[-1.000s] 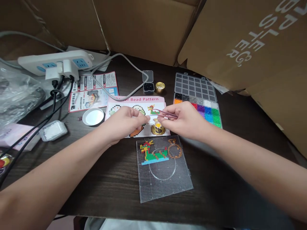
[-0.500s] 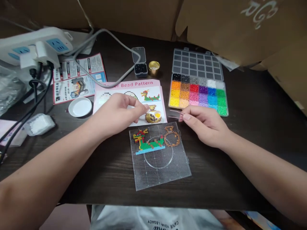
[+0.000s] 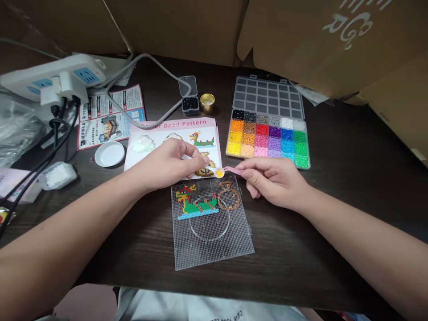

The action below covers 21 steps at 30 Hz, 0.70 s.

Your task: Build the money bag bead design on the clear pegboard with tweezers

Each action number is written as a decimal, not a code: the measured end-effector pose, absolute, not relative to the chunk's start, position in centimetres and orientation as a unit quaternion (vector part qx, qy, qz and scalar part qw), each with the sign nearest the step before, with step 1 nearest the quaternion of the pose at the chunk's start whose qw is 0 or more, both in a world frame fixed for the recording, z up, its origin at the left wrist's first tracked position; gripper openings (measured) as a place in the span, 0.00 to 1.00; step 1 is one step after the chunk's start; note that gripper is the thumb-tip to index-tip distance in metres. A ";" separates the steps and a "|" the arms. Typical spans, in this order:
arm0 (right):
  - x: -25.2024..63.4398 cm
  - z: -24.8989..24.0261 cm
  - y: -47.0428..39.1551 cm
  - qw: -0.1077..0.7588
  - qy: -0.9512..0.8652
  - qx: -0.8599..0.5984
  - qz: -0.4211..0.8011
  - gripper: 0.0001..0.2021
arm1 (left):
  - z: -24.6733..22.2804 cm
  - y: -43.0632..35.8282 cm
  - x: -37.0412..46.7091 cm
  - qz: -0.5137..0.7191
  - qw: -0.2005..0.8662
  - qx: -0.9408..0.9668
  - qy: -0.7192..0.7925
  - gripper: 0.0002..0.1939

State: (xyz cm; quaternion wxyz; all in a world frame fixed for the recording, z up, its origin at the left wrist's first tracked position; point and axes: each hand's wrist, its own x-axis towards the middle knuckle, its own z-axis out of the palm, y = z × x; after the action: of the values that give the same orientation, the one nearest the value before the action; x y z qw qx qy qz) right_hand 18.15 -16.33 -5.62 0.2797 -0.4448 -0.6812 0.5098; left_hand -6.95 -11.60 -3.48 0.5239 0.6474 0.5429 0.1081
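My left hand [image 3: 177,162] pinches a small white spoon [image 3: 219,173] with yellow-orange beads in its bowl, over the lower edge of the pattern sheet [image 3: 140,165]. From the right, my right hand [image 3: 272,180] holds pink tweezers [image 3: 234,170], their tips at the spoon's bowl. Just below lies a clear pegboard [image 3: 214,240]. It bears a green, red and yellow bead dragon boat [image 3: 197,206] above a light blue row, and a brown bead outline [image 3: 229,199] at its upper right.
An open bead box [image 3: 267,138] of many colours stands behind my right hand. Further back are a small box of black beads [image 3: 190,104] and a gold cup [image 3: 207,102]. Left are a white dish [image 3: 109,154], a bead bag [image 3: 58,175], a power strip [image 3: 30,82] and cables.
The tweezers have moved left and down to the spoon's bowl, and my right hand has turned with them. The whole view has shifted slightly, with the board now further left.
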 end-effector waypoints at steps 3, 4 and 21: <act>18.0 -5.8 -16.7 0.306 -0.685 -0.455 0.479 0.09 | -3.4 -11.5 -7.0 0.086 0.518 0.664 0.532 0.19; 17.9 -5.8 -16.7 0.310 -0.694 -0.457 0.462 0.08 | -3.4 -11.5 -7.0 0.083 0.515 0.668 0.531 0.20; 17.8 -6.0 -16.9 0.324 -0.756 -0.494 0.283 0.04 | -3.4 -11.4 -6.5 0.061 0.505 0.647 0.568 0.16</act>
State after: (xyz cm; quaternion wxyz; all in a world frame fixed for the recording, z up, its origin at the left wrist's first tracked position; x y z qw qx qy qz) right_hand 17.78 -16.86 -6.02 0.3243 -0.4935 -0.7556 0.2833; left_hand -6.51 -11.39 -3.41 0.5053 0.6470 0.5678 0.0613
